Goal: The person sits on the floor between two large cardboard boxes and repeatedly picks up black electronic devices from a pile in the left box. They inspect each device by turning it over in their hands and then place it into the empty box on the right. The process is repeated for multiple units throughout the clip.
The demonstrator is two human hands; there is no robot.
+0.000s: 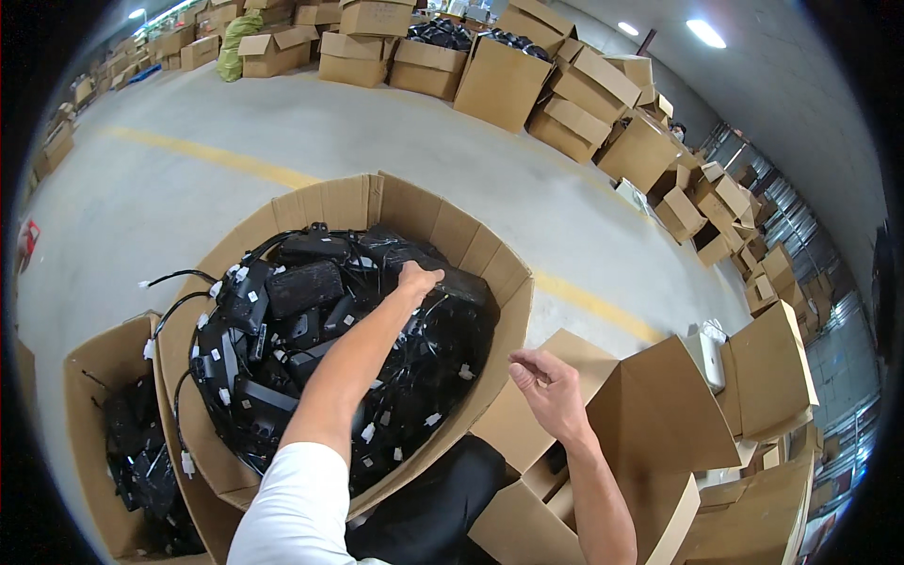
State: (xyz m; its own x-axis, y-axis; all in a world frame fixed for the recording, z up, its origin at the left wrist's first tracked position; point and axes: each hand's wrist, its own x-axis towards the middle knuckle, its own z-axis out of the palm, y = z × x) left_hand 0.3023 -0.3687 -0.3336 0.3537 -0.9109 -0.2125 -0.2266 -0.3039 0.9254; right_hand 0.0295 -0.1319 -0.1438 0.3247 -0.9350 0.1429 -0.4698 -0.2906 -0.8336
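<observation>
A large cardboard box [513,282] stands in front of me, heaped with black plastic parts [282,339], black cables and small white connectors. My left hand [419,280] reaches across to its far right side. The fingers are closed on the edge of a black plastic-wrapped bundle [461,285], which lies on top of the heap; the fingertips are partly hidden. Outside the box's right rim, my right hand [553,388] hovers near an open carton [650,405]. Its fingers are loosely curved, the thumb stands apart, and nothing shows between them.
Another carton with black parts [80,414] adjoins at the lower left. Cables [179,297] hang over the big box's left rim. My dark-clad leg [438,494] is between the boxes. Stacked cartons [499,85] line the far side beyond a yellow floor line [226,158].
</observation>
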